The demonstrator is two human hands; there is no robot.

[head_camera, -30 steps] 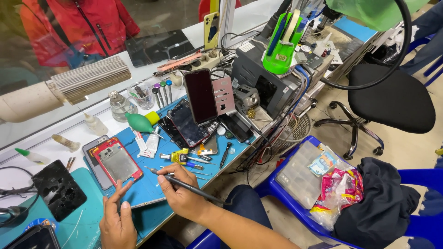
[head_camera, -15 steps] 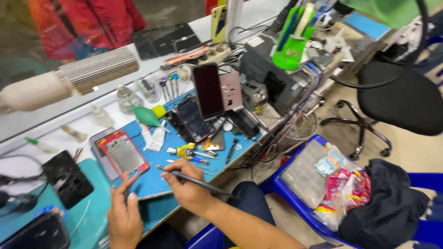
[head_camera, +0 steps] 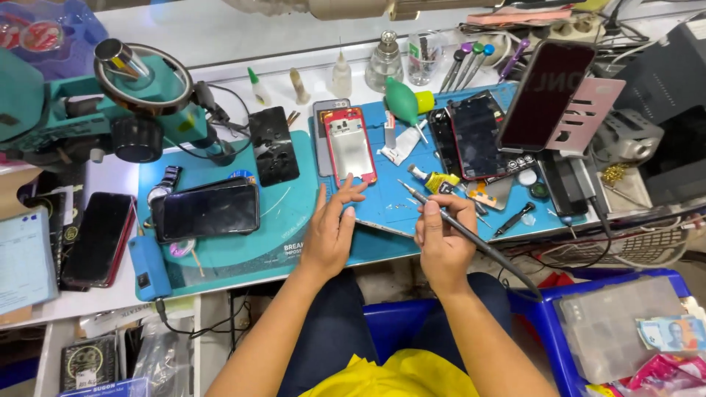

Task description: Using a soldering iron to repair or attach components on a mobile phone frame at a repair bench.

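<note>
Blue work mat (head_camera: 382,209) covers the bench centre, teal mat (head_camera: 287,220) to its left, both crowded. Teal microscope (head_camera: 110,103) stands top left with its ring eyepiece facing up. Dark phone (head_camera: 208,212) lies face up on the teal mat; another dark phone (head_camera: 97,239) sits further left, off the mat. A phone on a pink stand (head_camera: 548,95) leans tilted at the right, screen dark. Opened black phone (head_camera: 474,136) lies flat just left of that stand.

Red-framed phone (head_camera: 349,145) — back open, lying flat at the top of the blue mat. Left hand (head_camera: 332,228) rests on the mat just below it, fingers spread and loose, gripping nothing; fingertips (head_camera: 351,182) touch or nearly touch the phone's lower edge.

Right hand (head_camera: 441,239) closed around a thin black tool (head_camera: 456,224) held like a pen — tip points up-left, hovering over the blue mat right of the red phone, apart from it. Green air blower (head_camera: 403,101) lies above, near the bottles.
</note>
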